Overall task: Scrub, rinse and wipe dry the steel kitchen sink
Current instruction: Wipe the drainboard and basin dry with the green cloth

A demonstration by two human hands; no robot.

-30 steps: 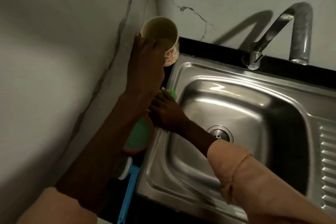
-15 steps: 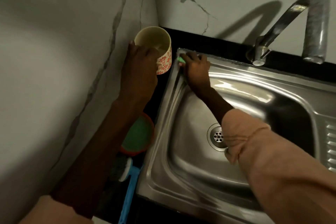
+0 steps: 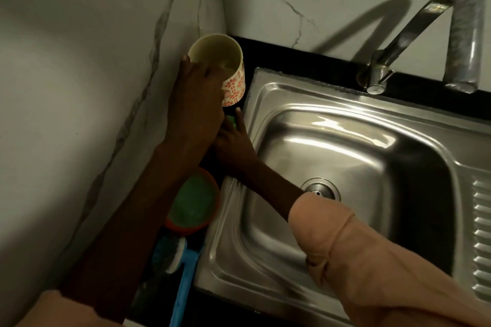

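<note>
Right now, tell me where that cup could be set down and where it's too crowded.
Free: the sink basin floor between the drain and the tap side, and the black ledge behind the sink, between cup and tap base. Crowded: the narrow strip left of the sink, filled by the left hand, right hand, green scrubber, green-lidded tub and blue brush.

A home kitchen corner: a stainless steel sink [image 3: 345, 167] with a ribbed drainboard [image 3: 481, 233] set in a black countertop [image 3: 305, 57], a curved tap [image 3: 425, 32], marble-veined wall tiles [image 3: 106, 61], a patterned cup [image 3: 225, 66] and a blue-handled dish brush [image 3: 183, 279].
</note>
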